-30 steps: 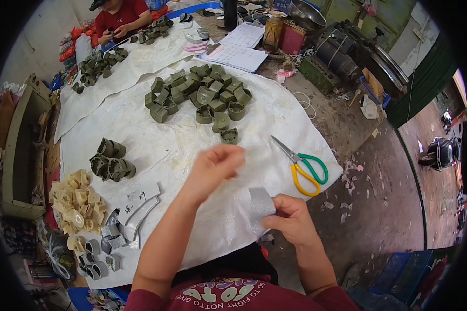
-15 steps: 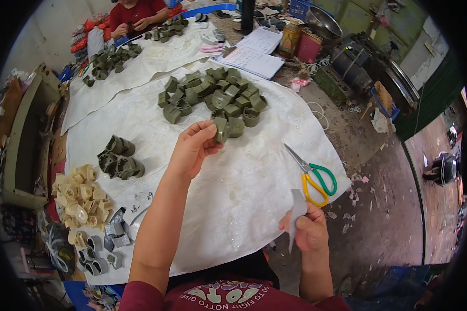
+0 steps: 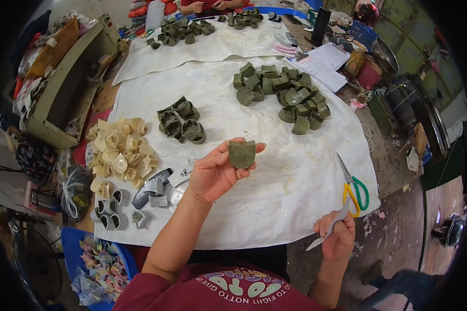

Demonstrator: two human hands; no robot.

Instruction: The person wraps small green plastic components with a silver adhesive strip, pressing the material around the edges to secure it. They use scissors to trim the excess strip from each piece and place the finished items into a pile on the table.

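Observation:
My left hand [image 3: 213, 176] is raised over the white-covered table, with an olive-green molded block like a shoe heel [image 3: 242, 155] between its thumb and fingers. Low on the right, past the table edge, my right hand [image 3: 341, 239] pinches a thin grey strip [image 3: 319, 241]. Just above that hand lie scissors [image 3: 348, 176] with one green and one yellow handle, partly hidden by the strip. Beyond my hands is a large pile of similar green heels [image 3: 296, 96]. A small cluster of green heels [image 3: 180, 123] stands left of it.
Cream heels [image 3: 120, 150] are heaped at left, beside grey-wrapped heels [image 3: 110, 213] and dark and silvery scraps [image 3: 154, 187]. A blue bin [image 3: 125, 254] of colored scraps sits lower left. Papers [image 3: 324, 67] lie at back right. Another person's hands [image 3: 207, 7] are at the far side.
My left hand has drawn the heel away from the large pile, nearer to me, and turned it upright. The view has swung left. My right hand still grips the grey strip.

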